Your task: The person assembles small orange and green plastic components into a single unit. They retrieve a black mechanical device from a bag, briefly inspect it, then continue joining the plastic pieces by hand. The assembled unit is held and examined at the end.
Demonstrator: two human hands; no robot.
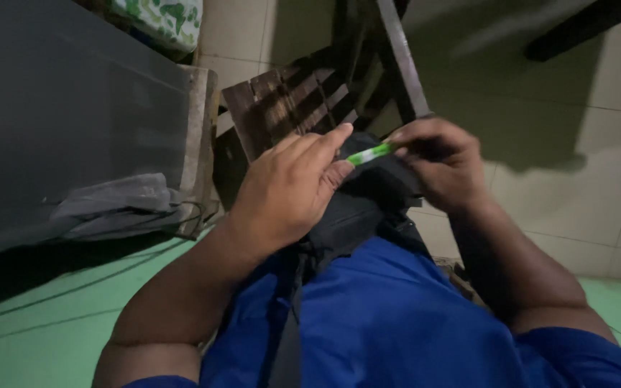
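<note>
A thin green and white stick-like object (370,153) is pinched between both hands above a black bag (357,208) that rests on my lap. My left hand (289,188) grips its near end with thumb and forefinger. My right hand (441,162) holds its far end with curled fingers. What the object is exactly is too small to tell. The bag lies against my blue clothing (389,316), and a black strap (290,338) runs down from it.
A dark wooden slatted chair (289,108) stands just beyond my hands. A large dark grey panel (59,108) with grey cloth (120,205) on it fills the left. Pale floor tiles (576,165) lie to the right, a green surface (52,316) at lower left.
</note>
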